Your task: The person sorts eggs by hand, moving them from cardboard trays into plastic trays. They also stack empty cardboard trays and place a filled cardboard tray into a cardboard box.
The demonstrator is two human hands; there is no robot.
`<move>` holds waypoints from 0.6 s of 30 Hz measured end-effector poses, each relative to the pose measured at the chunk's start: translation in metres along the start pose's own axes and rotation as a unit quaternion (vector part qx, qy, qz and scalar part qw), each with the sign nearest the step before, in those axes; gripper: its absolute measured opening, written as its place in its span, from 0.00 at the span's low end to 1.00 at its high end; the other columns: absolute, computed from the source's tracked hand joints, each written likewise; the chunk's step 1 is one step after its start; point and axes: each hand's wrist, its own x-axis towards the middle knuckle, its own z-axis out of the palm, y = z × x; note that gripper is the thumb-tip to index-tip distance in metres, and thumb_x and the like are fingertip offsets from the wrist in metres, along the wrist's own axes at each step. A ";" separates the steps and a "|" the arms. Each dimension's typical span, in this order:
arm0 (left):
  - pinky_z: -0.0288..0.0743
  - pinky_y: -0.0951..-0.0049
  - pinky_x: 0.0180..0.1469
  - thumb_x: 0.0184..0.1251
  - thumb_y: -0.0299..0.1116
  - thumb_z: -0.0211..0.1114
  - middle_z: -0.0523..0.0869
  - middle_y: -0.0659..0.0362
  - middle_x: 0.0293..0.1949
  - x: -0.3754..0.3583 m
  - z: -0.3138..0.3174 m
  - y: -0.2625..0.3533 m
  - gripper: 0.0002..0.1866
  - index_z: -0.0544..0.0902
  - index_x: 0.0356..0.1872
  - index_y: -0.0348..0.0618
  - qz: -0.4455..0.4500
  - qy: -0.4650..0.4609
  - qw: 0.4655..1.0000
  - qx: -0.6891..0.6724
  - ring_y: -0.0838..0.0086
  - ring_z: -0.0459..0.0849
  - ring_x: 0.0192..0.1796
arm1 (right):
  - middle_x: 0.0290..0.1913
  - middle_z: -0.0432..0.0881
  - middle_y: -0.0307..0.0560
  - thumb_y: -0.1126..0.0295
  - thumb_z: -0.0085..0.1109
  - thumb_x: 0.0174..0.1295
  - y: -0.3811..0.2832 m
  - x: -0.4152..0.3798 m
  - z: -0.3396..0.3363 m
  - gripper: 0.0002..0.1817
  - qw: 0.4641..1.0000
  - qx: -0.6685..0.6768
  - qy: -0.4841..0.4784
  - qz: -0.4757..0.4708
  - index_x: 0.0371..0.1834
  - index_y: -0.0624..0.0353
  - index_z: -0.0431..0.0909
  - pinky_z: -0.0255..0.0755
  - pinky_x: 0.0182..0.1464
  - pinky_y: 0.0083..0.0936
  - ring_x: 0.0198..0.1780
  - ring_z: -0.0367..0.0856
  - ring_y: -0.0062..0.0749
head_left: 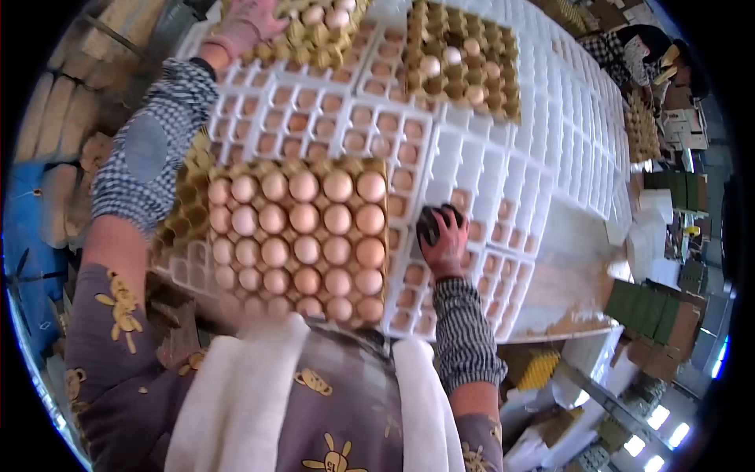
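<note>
My left hand [250, 27], in a pink glove, reaches to the far left corner of a pulp egg tray [314, 49] with a few eggs in it. Its fingers look stretched out at the tray's edge, partly cut off by the top of the view. My right hand [444, 238], in a pink glove with dark fingertips, is low over a white compartment tray [450, 167] holding some eggs. Its fingers are curled, and what they hold, if anything, is hidden. Close to my body, between my arms, sits a pulp tray full of brown eggs [307, 222].
Another pulp tray [425, 82] with several eggs lies farther back on the white trays. More white compartment trays [578, 149] stretch to the right. A person [641, 59] is at the far right. Green cartons [645, 315] stand beyond the table's right side.
</note>
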 end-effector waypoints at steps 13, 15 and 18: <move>0.65 0.56 0.63 0.56 0.41 0.67 0.76 0.50 0.56 -0.354 -0.085 0.259 0.19 0.82 0.50 0.51 0.095 -0.069 0.985 -0.125 0.55 0.72 0.60 | 0.50 0.76 0.50 0.75 0.75 0.32 -0.139 -0.072 -0.103 0.36 0.962 0.028 -0.151 -0.225 0.54 0.47 0.79 0.77 0.52 0.30 0.47 0.80 0.45; 0.64 0.58 0.67 0.53 0.32 0.69 0.74 0.50 0.58 -0.356 -0.084 0.261 0.24 0.78 0.54 0.42 0.070 -0.062 0.983 -0.156 0.60 0.72 0.63 | 0.50 0.76 0.49 0.74 0.73 0.37 -0.135 -0.076 -0.107 0.33 0.959 0.195 -0.164 -0.121 0.54 0.50 0.78 0.76 0.53 0.30 0.48 0.80 0.44; 0.68 0.69 0.64 0.59 0.22 0.63 0.74 0.58 0.55 -0.364 -0.105 0.245 0.28 0.68 0.62 0.39 -0.229 -0.015 0.702 -0.674 0.72 0.73 0.62 | 0.50 0.77 0.47 0.69 0.62 0.55 -0.115 -0.083 -0.090 0.21 0.733 0.640 -0.177 0.148 0.53 0.63 0.75 0.76 0.51 0.28 0.50 0.80 0.35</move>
